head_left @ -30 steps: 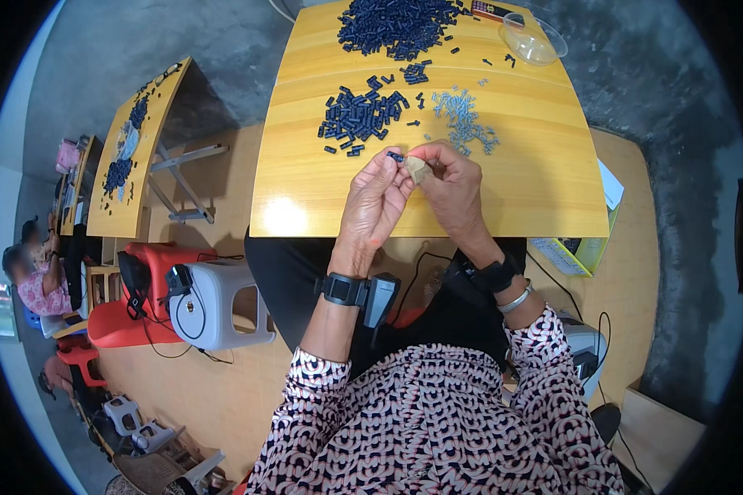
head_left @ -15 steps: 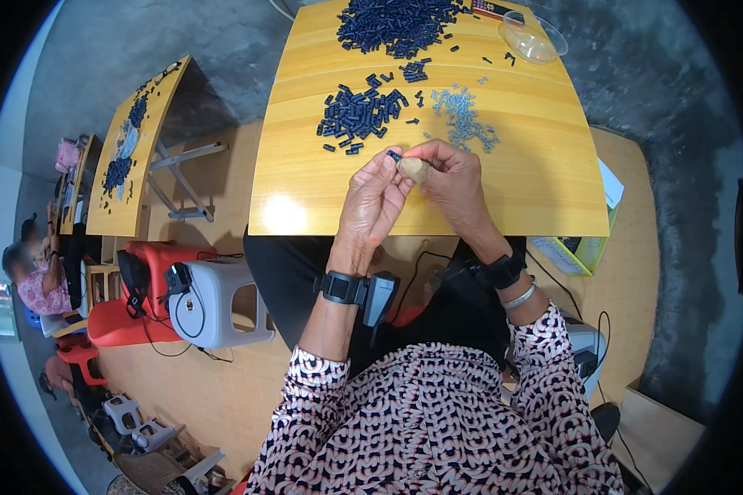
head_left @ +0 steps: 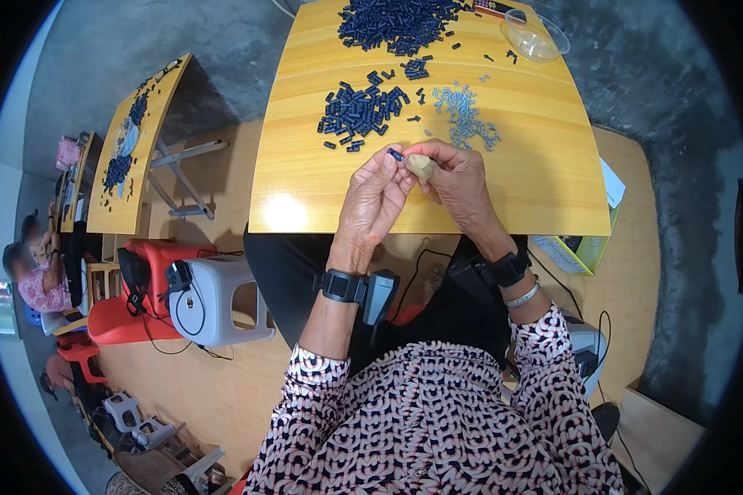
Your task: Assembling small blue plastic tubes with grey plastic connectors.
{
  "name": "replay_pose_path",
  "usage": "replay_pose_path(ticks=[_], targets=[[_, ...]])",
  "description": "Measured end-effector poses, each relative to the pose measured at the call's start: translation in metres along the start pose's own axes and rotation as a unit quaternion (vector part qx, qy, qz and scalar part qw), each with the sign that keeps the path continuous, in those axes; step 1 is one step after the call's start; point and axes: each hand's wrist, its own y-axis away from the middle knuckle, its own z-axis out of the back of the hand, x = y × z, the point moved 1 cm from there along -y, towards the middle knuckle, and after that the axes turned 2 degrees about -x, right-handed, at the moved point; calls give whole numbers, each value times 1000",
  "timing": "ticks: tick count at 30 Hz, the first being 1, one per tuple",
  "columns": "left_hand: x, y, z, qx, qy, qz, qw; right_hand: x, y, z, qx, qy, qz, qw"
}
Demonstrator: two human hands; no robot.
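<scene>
Head view: left hand (head_left: 377, 196) pinches a small dark blue plastic cylinder (head_left: 396, 154) at its fingertips, right hand (head_left: 456, 177) clenches a small beige lump (head_left: 422, 167) beside it, both just above the near edge of the yellow wooden table (head_left: 322, 177). Judgement: keep the two pieces pinched close and aligned (tiny, easy to drop). Clear plastic bowl (head_left: 535, 35) at the table's far right corner looks empty.

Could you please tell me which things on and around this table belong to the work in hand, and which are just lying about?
In use: left hand, right hand, small dark piece, beige piece, dark pieces pile, pale pieces pile.
Lying about: clear bowl, white stool.
</scene>
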Motion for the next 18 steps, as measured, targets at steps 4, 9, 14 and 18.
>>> replay_pose_path(ticks=[4, 9, 14, 18], targets=[[0, 0, 0, 0, -6, -4, 1000, 3, 1, 1, 5, 7, -13, 1000], [1, 0, 1, -9, -18, -6, 1000, 4, 2, 2, 7, 12, -24, 1000], [2, 0, 3, 2, -27, -12, 1000, 6, 3, 1, 1, 16, -17, 1000], [2, -1, 5, -3, -26, -9, 1000, 9, 4, -3, -15, 2, -20, 1000]])
